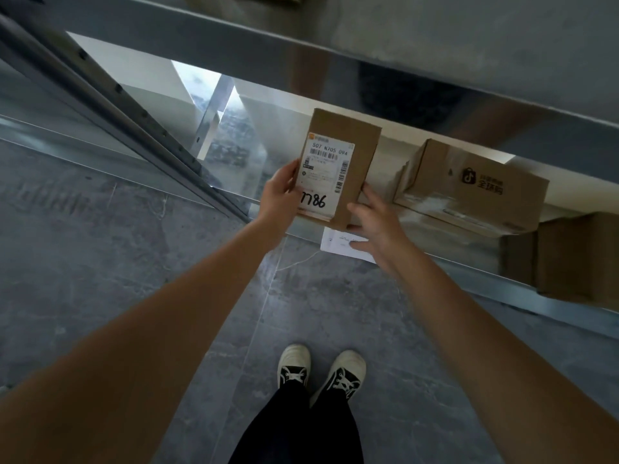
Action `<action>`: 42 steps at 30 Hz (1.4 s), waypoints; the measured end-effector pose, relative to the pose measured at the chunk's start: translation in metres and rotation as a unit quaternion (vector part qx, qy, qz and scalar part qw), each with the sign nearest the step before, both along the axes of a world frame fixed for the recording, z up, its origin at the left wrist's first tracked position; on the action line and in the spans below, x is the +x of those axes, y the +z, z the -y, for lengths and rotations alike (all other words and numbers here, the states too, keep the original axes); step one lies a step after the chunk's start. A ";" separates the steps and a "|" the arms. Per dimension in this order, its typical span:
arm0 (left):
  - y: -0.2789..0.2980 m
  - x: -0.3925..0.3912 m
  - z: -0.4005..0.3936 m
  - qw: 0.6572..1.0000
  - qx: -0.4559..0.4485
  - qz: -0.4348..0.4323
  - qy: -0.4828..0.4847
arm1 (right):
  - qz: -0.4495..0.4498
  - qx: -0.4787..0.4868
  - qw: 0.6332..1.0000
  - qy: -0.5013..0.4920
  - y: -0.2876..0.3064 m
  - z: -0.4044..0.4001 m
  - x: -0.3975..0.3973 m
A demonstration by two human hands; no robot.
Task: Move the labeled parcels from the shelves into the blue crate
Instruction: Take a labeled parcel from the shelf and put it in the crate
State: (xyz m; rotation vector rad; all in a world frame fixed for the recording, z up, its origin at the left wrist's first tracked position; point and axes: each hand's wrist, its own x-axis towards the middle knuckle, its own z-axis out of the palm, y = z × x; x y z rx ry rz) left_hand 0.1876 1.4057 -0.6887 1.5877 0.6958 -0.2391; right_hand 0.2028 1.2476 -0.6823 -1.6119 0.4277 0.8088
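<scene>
Grey stone-look floor tiles [100, 262] with pale grout lines run under everything, darker and mottled toward the lower left. A metal shelf beam [234, 51] crosses the top, well above fingertip level, its face dull and softly reflective. A perforated steel upright [110, 95] slants down from the upper left, ending just left of the fingers. Beyond the fingertips, the lower shelf deck [495, 283] gleams like a mirror. Pale daylight falls on a white wall panel [144, 78] behind the rack.
</scene>
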 end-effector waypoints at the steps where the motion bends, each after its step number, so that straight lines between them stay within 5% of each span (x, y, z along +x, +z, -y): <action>1: -0.003 0.005 -0.001 1.000 0.013 -0.009 -0.019 | -0.007 0.002 1.000 0.009 -0.002 -0.003 0.003; 8: -0.010 0.026 0.008 0.991 0.122 -0.028 -0.050 | 0.001 -0.028 1.000 0.007 -0.024 -0.022 0.014; 11: -0.011 0.022 0.026 0.961 0.271 0.035 -0.029 | 0.069 -0.077 0.994 -0.037 -0.010 -0.010 0.003; 14: -0.001 0.017 0.068 0.946 0.290 0.134 -0.054 | 0.255 -0.153 0.944 -0.143 0.003 0.023 -0.006; 18: 0.007 0.019 0.135 0.965 0.184 0.162 -0.091 | 0.399 -0.282 0.847 -0.211 0.006 0.085 0.006; 20: 0.007 0.022 0.164 0.984 0.117 0.108 -0.081 | 0.375 -0.337 0.830 -0.238 0.006 0.120 0.014; 23: 0.004 0.031 0.185 0.996 0.021 0.034 -0.084 | 0.248 -0.377 0.858 -0.246 -0.004 0.164 0.019; 27: 0.008 0.041 0.187 0.998 -0.034 -0.007 -0.056 | 0.070 -0.206 0.934 -0.285 -0.010 0.198 0.022; 35: 0.026 0.035 0.179 0.993 -0.080 -0.020 0.081 | 0.087 -0.087 0.916 -0.381 0.003 0.233 0.008; 42: 0.030 0.032 0.185 0.993 -0.084 -0.059 0.053 | 0.067 -0.058 0.931 -0.354 0.010 0.241 -0.006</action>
